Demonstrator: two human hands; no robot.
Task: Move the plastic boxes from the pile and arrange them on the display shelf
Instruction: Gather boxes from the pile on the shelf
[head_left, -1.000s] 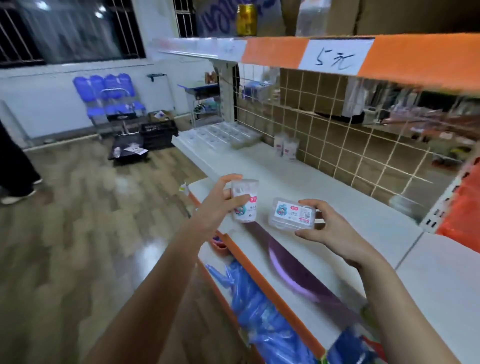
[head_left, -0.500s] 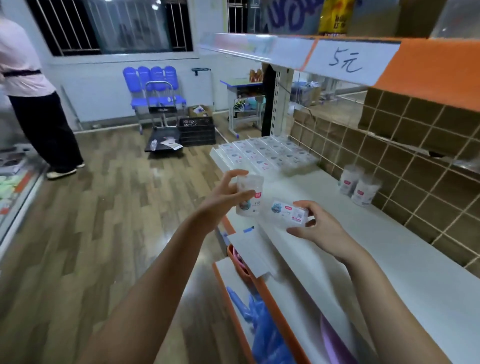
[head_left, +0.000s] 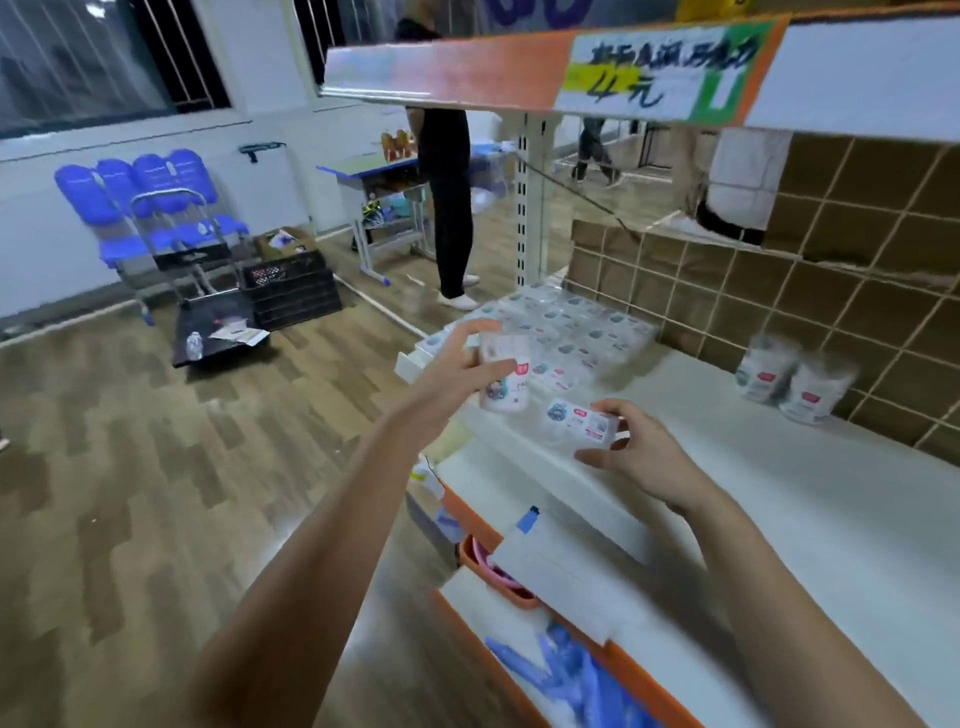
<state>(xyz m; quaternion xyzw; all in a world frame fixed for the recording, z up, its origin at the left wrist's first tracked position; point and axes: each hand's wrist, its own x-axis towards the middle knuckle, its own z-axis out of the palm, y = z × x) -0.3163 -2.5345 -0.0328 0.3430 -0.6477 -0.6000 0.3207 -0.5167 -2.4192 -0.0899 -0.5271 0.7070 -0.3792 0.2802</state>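
Nearest the wearer, the right hand (head_left: 641, 457) holds a flat clear plastic box (head_left: 582, 423) with a printed label, fingers curled along its far side and thumb under its near edge; it hangs just above the display shelf (head_left: 857, 519) near the front edge, not set down. The left hand (head_left: 452, 376) is clamped round an upright cylindrical tub (head_left: 505, 376), out past the shelf's front edge over open floor. Risks, as judged: the tub, if the grip slackens, falls to the floor rather than the shelf; the flat box, set too near the edge, could slide off. Farther along, rows of flat boxes (head_left: 566, 327) fill the shelf's far left corner; a careless placement would knock them askew. Two tubs (head_left: 795, 382) stand against the back panel; detail is blurred.
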